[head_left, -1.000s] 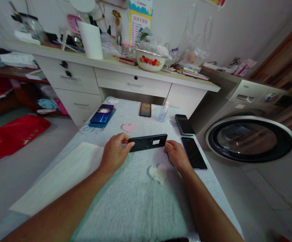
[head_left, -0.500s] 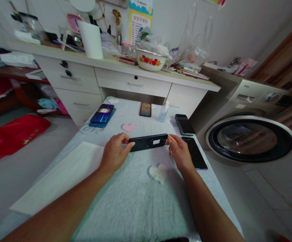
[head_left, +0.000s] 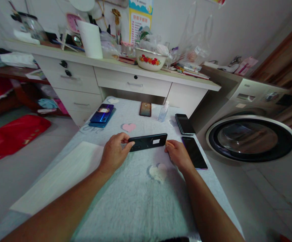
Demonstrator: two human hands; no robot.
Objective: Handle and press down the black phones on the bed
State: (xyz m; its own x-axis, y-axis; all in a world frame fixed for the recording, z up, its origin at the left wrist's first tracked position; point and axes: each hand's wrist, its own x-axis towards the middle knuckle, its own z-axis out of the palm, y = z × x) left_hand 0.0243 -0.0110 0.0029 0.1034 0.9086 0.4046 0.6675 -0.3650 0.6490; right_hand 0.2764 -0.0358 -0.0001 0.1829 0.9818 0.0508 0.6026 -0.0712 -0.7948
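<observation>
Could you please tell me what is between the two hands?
The head view shows a dark phone: left hand gripping one end, right hand at the other.

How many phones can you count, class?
7, apparently: dark phone in the left hand; two stacked blue phones far left; brown phone at far edge; apparent stacked pair at right; black phone nearer. Stacks may hide more.

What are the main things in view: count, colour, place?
Table: 1, pale, foreground
Phone: 1, black, centre
Stacked phones: 2, blue, table's far left
Rear phone: 1, brown, table's far end
Bottle: 1, clear, beside rear phone
Dark phones: 2+, black, table's right
Sheet: 1, whitish, table's left
Counter: 1, white, behind table
Bowl: 1, white, on counter
Washer: 1, grey, right
Bag: 1, red, left floor
Unclear item: 1, orange, right fingers
Hands: 2, bare, at phone's ends
</observation>
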